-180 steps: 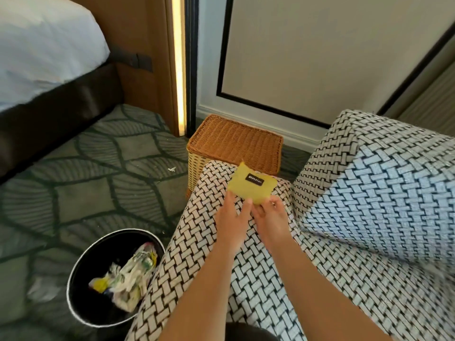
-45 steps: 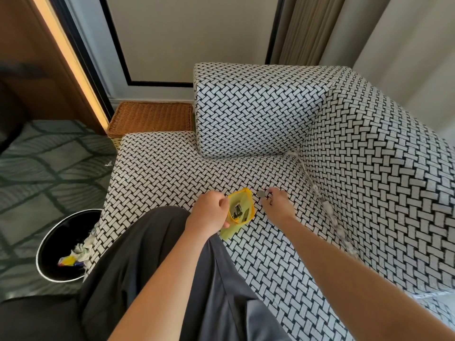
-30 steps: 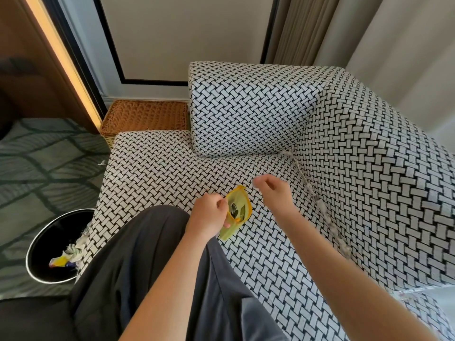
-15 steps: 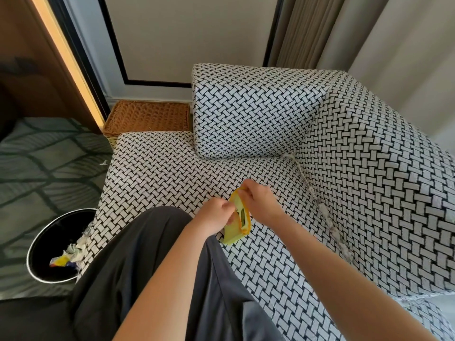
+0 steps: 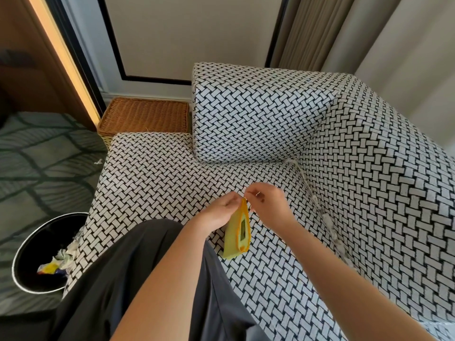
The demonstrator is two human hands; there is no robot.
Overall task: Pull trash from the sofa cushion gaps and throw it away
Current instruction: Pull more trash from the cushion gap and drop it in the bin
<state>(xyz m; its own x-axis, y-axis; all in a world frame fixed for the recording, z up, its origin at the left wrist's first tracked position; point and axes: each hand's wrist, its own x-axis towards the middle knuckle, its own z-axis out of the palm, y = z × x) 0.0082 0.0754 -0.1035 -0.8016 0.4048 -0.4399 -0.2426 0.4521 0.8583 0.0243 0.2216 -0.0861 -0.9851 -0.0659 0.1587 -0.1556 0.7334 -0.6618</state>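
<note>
Left hand: my left hand [image 5: 219, 214] is curled round the near side of the yellow pouch [image 5: 237, 232], fingers closed on its edge. It hangs mouth-up at dead centre, so whatever is inside stays put.
Right hand: my right hand [image 5: 267, 205] has thumb and forefinger pinched on the pouch's top corner at 12 o'clock. I cannot tell whether that is the rim or a zip pull. My guess is that I am closing it or steadying the mouth.
Pouch contents: something dark shows through the slit; too small to name.
Trash left: white scraps [image 5: 326, 217] sit wedged along the gap [image 5: 305, 178] between the seat cushion [image 5: 160, 173] and the back cushion [image 5: 369, 180], at 3 o'clock from my hands and just out of reach.
Bin: the trash bin [image 5: 23, 242] stands on the carpet at 8 o'clock, hard against the sofa's front corner, with wrappers [image 5: 53, 267] already in it. It is near enough for a drop.
Other: a wicker basket [image 5: 145, 115] is at 11 o'clock behind the seat.
Change, half a second: my right fingers were at the pouch mouth; now they are up at its corner, and the mouth has narrowed to a slit.
Change, 1.5 s: my right hand was pinching a small bit off the seat; that spot is bare now.
Progress: my guess is partway, as the gap scraps are not yet pulled.
</note>
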